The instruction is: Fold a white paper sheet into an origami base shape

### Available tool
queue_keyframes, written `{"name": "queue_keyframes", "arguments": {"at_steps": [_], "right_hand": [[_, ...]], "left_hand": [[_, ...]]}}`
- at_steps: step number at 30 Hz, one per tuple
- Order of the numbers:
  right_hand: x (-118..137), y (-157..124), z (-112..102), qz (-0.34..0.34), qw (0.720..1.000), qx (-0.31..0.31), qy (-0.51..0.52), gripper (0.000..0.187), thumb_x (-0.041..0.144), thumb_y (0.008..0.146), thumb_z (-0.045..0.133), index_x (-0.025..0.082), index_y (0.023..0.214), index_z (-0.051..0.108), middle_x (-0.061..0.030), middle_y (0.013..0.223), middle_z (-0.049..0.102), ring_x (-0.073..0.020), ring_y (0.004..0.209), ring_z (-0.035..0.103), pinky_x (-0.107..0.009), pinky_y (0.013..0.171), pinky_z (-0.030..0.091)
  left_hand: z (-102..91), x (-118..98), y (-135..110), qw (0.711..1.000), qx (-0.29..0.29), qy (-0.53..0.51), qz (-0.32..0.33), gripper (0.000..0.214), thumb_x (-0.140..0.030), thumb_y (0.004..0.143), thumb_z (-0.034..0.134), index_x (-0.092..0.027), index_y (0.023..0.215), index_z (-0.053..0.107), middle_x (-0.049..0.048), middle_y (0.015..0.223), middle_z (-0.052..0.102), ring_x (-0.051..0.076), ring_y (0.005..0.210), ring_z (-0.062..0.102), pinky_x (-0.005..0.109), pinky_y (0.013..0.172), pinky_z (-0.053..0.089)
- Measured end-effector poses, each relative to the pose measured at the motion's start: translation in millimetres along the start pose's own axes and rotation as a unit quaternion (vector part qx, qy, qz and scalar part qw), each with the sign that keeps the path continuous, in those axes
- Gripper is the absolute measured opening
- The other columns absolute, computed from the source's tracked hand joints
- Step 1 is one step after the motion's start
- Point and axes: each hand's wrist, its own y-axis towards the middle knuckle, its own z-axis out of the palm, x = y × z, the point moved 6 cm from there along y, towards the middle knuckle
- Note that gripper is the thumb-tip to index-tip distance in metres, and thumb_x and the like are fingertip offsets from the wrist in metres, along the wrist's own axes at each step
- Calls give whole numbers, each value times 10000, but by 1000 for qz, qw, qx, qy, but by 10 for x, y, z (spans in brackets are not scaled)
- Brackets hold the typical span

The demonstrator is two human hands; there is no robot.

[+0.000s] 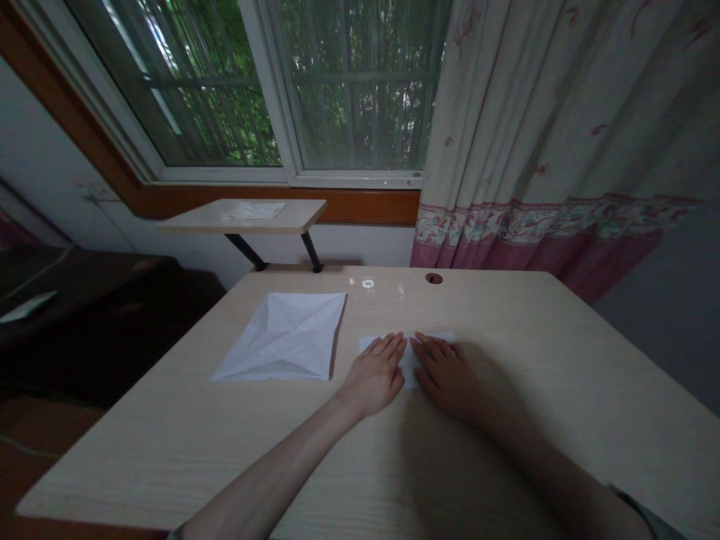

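A small folded sheet of white paper [412, 375] lies on the desk, mostly covered by both of my hands. My left hand [379, 371] rests flat on its left part, fingers stretched out and pointing away from me. On its right part lies my right hand [444, 371], also flat, with its fingers slightly spread. The fingertips of the two hands are close together near the paper's far edge. To the left of my left hand is a larger square sheet of white paper [289, 337], creased and spread out, touched by neither hand.
The pale wooden desk [225, 457] has a round cable hole [433, 278] near its back edge. A small raised shelf [196, 219] on black legs stands at the back left, bearing white paper [262, 211]. Behind are a window [360, 178] and a floral curtain [506, 150].
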Motion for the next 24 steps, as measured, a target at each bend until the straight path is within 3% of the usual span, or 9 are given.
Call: {"name": "queue_keyframes", "arguments": {"at_steps": [5, 9, 16, 24], "right_hand": [[-34, -20, 66, -4, 1000, -18, -3, 499, 306, 1005, 352, 169, 1477, 440, -143, 1483, 507, -305, 1348, 467, -561, 1127, 338], [-33, -4, 93, -18, 1000, 1, -2, 523, 301, 1007, 342, 127, 1496, 405, -145, 1539, 434, -299, 1440, 358, -574, 1173, 277], [-52, 6, 132, -11, 1000, 17, -4, 551, 376, 1020, 345, 134, 1514, 376, -143, 1567, 374, -300, 1465, 313, -594, 1167, 286], [-67, 19, 111, 8, 1000, 21, -5, 542, 391, 1014, 381, 179, 1513, 392, -127, 1568, 378, -308, 1471, 294, -581, 1173, 282]], "left_hand": [[8, -19, 8, 1000, 6, 1, -22, 580, -186, 887, 450, -133, 1464, 434, 116, 1536, 434, 235, 1429, 408, 433, 1191, 335], [30, -24, 20, 999, 24, 3, -42, 557, -181, 903, 446, -115, 1456, 445, 113, 1539, 431, 243, 1436, 395, 432, 1204, 310], [61, -20, 8, 999, 11, 2, -52, 513, -401, 1025, 387, -164, 1480, 408, 99, 1552, 417, 255, 1451, 367, 480, 1199, 295], [113, 23, -19, 997, 30, 33, -56, 555, -436, 1038, 348, -186, 1533, 325, 81, 1597, 324, 292, 1495, 259, 569, 1200, 249]]}}
